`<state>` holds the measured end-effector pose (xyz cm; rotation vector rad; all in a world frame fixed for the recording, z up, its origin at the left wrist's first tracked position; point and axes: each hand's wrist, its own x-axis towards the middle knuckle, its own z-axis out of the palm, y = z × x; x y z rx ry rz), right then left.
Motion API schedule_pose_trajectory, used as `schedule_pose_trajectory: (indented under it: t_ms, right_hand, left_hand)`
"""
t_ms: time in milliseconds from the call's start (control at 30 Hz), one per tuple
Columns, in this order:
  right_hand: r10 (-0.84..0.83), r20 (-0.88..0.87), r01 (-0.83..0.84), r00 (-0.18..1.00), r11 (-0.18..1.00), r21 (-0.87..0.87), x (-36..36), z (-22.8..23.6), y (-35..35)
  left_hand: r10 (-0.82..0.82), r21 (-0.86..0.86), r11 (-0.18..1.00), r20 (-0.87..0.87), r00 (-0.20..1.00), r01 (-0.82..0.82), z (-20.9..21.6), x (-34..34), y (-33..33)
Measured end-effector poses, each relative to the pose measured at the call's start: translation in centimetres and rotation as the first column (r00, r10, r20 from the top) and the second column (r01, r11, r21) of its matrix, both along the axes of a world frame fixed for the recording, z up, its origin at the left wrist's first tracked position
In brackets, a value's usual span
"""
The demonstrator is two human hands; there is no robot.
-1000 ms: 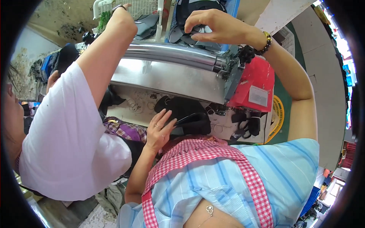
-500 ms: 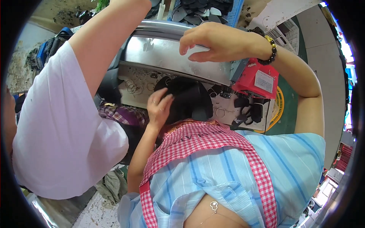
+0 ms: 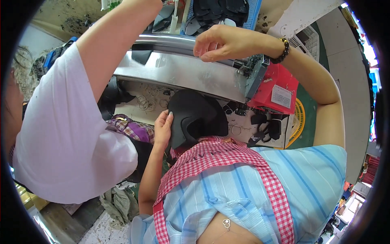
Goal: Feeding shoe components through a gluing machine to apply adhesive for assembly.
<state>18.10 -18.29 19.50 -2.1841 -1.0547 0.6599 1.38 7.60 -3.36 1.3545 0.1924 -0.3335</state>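
Left hand (image 3: 163,129) holds black pieces (image 3: 195,116); right hand (image 3: 221,42) pinched narrow near blue basket (image 3: 254,10) of black pieces.

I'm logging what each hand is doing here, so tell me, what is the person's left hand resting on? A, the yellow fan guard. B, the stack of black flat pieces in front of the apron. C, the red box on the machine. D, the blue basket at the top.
B: the left hand lies with its fingers against the edge of the black flat pieces, just above the checked apron.
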Motion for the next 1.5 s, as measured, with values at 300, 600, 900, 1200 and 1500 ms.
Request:
schedule_pose_trajectory:
  t_ms: [300, 600, 900, 1200, 1500]
  right_hand:
    - [-0.113, -0.115, 0.085, 0.987, 0.97, -0.226, -10.6, -2.1, 1.2]
    - [-0.291, 0.126, 0.297, 0.948, 0.955, -0.025, -17.9, -13.2, 1.4]
    - [-0.538, 0.282, 0.435, 0.794, 0.828, 0.353, -5.0, -1.2, -1.5]
    - [-0.314, 0.022, 0.297, 0.949, 0.867, -0.4, 9.0, -3.7, 3.1]
    - [-0.291, 0.593, 0.479, 0.751, 0.858, -0.186, 9.0, -3.8, 2.6]
  left_hand:
    - [0.043, -0.297, 0.954, 0.021, 0.999, -0.035, 7.7, -1.6, -1.3]
    - [-0.377, 0.693, 0.701, 0.56, 0.738, -0.168, 0.4, -1.2, -0.3]
    - [0.193, 0.173, 0.958, 0.206, 0.959, -0.23, 7.8, 0.6, -1.5]
    - [0.352, -0.199, 0.915, -0.027, 0.936, -0.35, 8.7, 6.8, -5.5]
    - [-0.078, -0.299, 0.953, -0.089, 0.993, 0.048, 14.2, 9.4, -6.1]
